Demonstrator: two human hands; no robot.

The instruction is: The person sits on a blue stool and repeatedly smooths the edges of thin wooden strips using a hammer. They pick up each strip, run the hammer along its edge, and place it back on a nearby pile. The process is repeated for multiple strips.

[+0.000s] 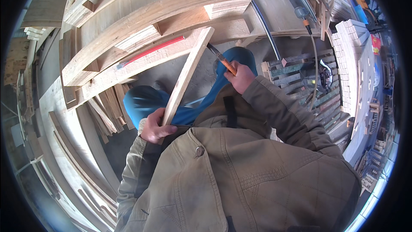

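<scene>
My left hand (156,127) is closed around the lower end of a pale wooden slat (186,77), which slants up and to the right. The slat's upper end meets the near beam of a wooden frame (159,10) in front of me. In my right hand (241,77), held near my knee, is an orange-handled tool (226,63) with a dark metal shaft. Its metal end reaches close to the upper part of the slat, and I cannot make out the tip. A thin red rod (152,50) lies along the near beam, left of the slat.
A metal bar (266,30) slopes off the bench at the right. Near it, a grey-bodied fitting (301,13) joins a hanging hose (316,60). A slatted pallet (285,69) and stacked pale timber (352,47) stand to the right. Long boards (73,146) lean at the left.
</scene>
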